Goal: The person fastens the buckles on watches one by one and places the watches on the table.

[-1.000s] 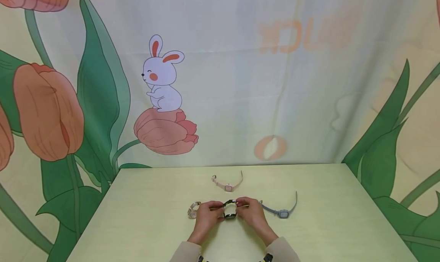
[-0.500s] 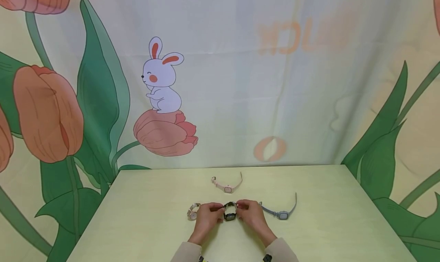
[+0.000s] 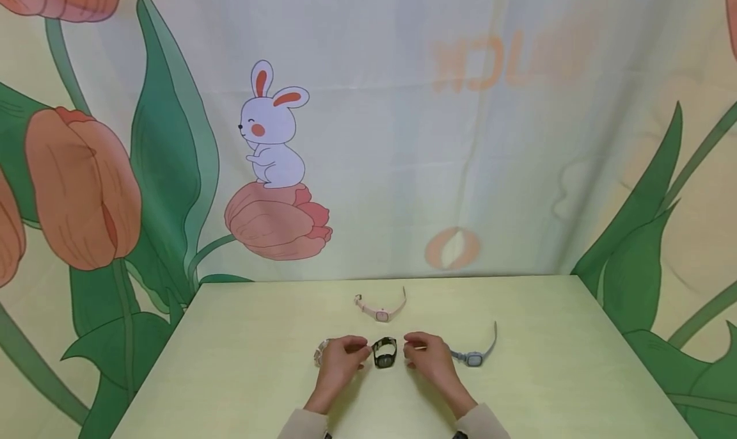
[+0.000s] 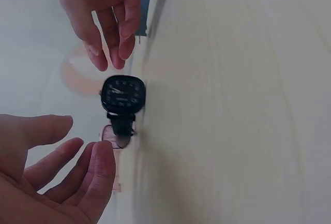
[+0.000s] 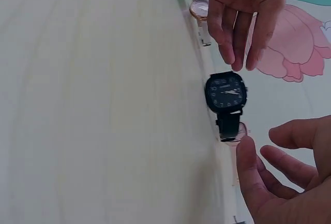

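Note:
A black watch (image 3: 384, 362) stands on the table with its strap fastened in a loop and its dial towards me. My left hand (image 3: 340, 363) is just left of it, fingers loosely bent and apart from the strap. To the right, my right hand (image 3: 433, 361) holds nothing, its fingers relaxed and a small gap from the watch. In the left wrist view the dark dial (image 4: 123, 94) with pale numerals lies between both hands. The right wrist view shows the same watch (image 5: 226, 92) with bare space on either side of it.
A pink watch (image 3: 382, 315) lies with its strap spread behind the black one. At the right is a blue-grey watch (image 3: 475, 359), partly behind my right hand. A light metal watch (image 3: 318, 354) is half hidden by my left hand. A printed curtain (image 3: 368, 170) hangs behind the table (image 3: 230, 362).
Both hands have let go of the black watch and moved apart, left hand leftward, right hand rightward. The watch stays standing in its place.

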The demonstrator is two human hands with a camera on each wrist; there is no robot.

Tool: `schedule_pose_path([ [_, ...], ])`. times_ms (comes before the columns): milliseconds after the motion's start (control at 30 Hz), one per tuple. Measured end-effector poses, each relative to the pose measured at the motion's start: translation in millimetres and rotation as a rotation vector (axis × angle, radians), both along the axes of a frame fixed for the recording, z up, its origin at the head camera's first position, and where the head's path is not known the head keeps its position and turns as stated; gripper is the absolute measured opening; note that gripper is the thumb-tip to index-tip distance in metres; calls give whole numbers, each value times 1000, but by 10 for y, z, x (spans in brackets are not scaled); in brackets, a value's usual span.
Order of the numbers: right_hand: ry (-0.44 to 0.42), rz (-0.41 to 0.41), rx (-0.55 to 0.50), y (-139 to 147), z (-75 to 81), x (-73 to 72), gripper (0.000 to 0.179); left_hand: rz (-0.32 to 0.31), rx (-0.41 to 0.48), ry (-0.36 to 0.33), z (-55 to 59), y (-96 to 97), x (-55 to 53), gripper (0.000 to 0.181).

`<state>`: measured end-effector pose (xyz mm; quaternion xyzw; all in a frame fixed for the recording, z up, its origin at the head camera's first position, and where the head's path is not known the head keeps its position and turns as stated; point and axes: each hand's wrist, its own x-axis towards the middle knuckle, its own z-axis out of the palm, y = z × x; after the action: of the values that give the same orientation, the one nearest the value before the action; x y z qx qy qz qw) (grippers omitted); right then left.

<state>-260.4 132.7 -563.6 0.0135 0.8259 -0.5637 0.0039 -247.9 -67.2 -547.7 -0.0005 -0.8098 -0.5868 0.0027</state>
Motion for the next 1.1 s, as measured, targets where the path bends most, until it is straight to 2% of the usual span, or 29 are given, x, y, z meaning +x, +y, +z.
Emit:
schedule_pose_path([
  [267,40,28,-73,89,209,111,27,-40,54,55,187,52,63,24],
  [467,56,16,-117,158,373,227,20,-91,91,107,360,131,145,22],
  [600,73,7,-143,211,455,306,19,-129,106,112,466,202,204,23],
  [767,85,-11,-132,331,573,395,17,-147,108,101,544,306,233,23],
  [1033,63,-44,-68,566,681,509,17,-172,150,139,597,519,288,23],
  [1100,57,-64,-58,629,690,542,18,-178,156,135,682,581,345,22],
])
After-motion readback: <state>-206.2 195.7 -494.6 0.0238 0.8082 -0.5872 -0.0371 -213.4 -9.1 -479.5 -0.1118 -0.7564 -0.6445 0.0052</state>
